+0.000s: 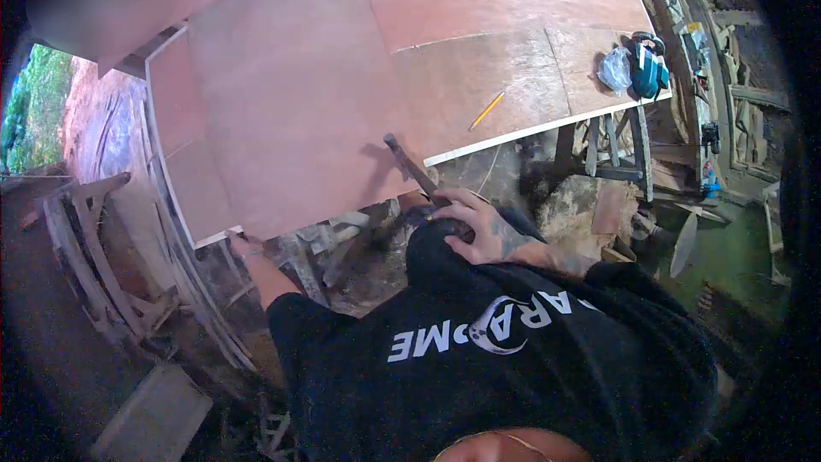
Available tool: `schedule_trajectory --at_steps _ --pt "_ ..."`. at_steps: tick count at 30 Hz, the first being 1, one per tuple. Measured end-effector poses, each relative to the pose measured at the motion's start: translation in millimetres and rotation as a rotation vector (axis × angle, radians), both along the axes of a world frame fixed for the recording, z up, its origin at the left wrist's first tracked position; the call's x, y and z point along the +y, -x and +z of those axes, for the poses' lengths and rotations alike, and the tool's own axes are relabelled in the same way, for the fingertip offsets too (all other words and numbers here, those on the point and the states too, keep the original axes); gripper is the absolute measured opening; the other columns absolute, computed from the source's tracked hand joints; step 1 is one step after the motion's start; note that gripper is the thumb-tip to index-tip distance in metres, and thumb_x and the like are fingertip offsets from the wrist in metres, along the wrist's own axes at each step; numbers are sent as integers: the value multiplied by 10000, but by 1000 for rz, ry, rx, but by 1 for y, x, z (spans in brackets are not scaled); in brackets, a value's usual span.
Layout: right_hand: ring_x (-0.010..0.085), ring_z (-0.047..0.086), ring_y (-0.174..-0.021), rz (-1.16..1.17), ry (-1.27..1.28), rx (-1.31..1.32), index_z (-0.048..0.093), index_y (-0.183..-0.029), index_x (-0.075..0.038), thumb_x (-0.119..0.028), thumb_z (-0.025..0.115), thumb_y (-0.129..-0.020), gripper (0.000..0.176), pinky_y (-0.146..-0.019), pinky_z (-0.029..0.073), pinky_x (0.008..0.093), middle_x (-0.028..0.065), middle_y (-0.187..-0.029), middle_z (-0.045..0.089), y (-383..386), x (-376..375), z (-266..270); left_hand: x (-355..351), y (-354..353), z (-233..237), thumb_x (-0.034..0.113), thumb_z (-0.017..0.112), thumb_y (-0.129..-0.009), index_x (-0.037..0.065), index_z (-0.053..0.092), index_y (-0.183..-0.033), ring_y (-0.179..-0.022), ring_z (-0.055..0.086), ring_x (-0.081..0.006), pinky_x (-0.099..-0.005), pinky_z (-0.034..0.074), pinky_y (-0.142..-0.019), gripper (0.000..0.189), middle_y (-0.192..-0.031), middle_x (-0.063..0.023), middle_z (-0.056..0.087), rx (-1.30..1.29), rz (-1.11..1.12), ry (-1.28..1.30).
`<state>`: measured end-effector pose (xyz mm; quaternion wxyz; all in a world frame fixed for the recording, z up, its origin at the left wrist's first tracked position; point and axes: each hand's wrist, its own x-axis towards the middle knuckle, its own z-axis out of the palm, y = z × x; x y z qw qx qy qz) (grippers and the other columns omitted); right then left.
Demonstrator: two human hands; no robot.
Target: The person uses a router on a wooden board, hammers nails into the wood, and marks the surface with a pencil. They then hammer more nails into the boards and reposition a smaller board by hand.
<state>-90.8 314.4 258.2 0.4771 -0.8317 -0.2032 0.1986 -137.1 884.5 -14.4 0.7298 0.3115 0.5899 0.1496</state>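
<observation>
My right hand [483, 229] is closed around the handle of a hammer [414, 171], whose head points away from me over the front edge of a reddish plywood sheet [291, 103]. My left hand [245, 245] grips the front edge of that sheet near its left corner; its fingertips are partly hidden. The sheet lies over other panels framed with pale wood strips [530, 131]. To the right of the hammer, a yellow pencil [486, 110] rests on a panel.
A teal power tool [650, 73] and a clear plastic bag [614, 70] lie at the panel's right end. Wooden trestles [633, 150] stand below. Scrap timber [94, 248] is stacked at left. Another person's blurred head [94, 4] shows at upper left.
</observation>
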Motion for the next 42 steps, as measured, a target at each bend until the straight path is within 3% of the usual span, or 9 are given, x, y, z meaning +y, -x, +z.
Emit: schedule_trajectory --at_steps 10,18,21,23,27,29,31,38,42 --pt "261 643 -709 -74 58 -237 697 -827 -20 -73 687 -756 89 -652 504 348 144 -834 686 -90 36 8 75 41 -71 500 555 -984 92 584 -1281 -1018 672 -288 -419 582 -776 505 -1161 -113 680 139 -147 -370" --pt "177 636 -684 -245 -69 164 689 -794 -23 -246 608 -835 241 -659 491 318 76 -720 665 -171 60 -5 140 50 -17 360 601 -945 76 697 -1113 -857 710 -392 -507 553 -768 344 -992 -139 735 1432 -732 -1597" --pt "171 599 -662 -484 -351 268 659 -747 -33 -221 609 -821 208 -655 473 318 62 -692 629 -166 45 -31 73 7 72 234 656 -866 50 702 -1068 -898 688 -409 -513 532 -822 277 -958 -182 722 400 -1168 -1727" --pt "170 564 -649 -636 -544 281 628 -718 -42 -183 608 -813 171 -657 458 315 59 -683 595 -166 30 -47 14 -22 62 121 620 -879 36 671 -1152 -872 712 -311 -497 546 -745 290 -1002 -159 751 159 -1399 -1791" --pt "179 488 -653 -777 -823 183 528 -699 -61 -83 569 -827 136 -705 443 335 65 -674 495 -162 -26 -8 -208 -105 64 183 630 -902 15 678 -1102 -802 667 -275 -465 526 -709 266 -875 -149 723 194 -1552 -1176" --pt "183 471 -656 -878 -889 124 501 -705 -66 -72 551 -842 145 -721 445 365 55 -667 461 -161 -53 21 -298 -145 43 203 647 -918 67 693 -1136 -773 696 -263 -453 535 -694 261 -834 -138 729 -45 -1506 -1426" --pt "189 477 -636 -970 -962 49 502 -707 -59 -104 559 -861 171 -705 457 382 61 -664 471 -160 -82 35 -372 -195 59 292 661 -914 17 689 -1112 -950 705 -292 -447 547 -826 340 -1042 -217 705 -13 -1654 -609" --pt "202 482 -596 -1217 -1030 -303 496 -738 -87 -302 590 -926 301 -662 474 412 25 -647 417 -145 -160 31 -492 -281 55 253 599 -958 150 641 -1333 -1004 690 -354 -467 511 -900 392 -1114 -198 717 -253 -1794 -1139" --pt "225 488 -630 -1330 -1189 -234 474 -713 -91 -163 613 -812 185 -777 497 454 44 -657 443 -134 -180 43 -498 -272 122 208 578 -928 291 557 -1442 -848 673 -361 -481 514 -769 521 -990 -232 694 -432 -1916 -954"
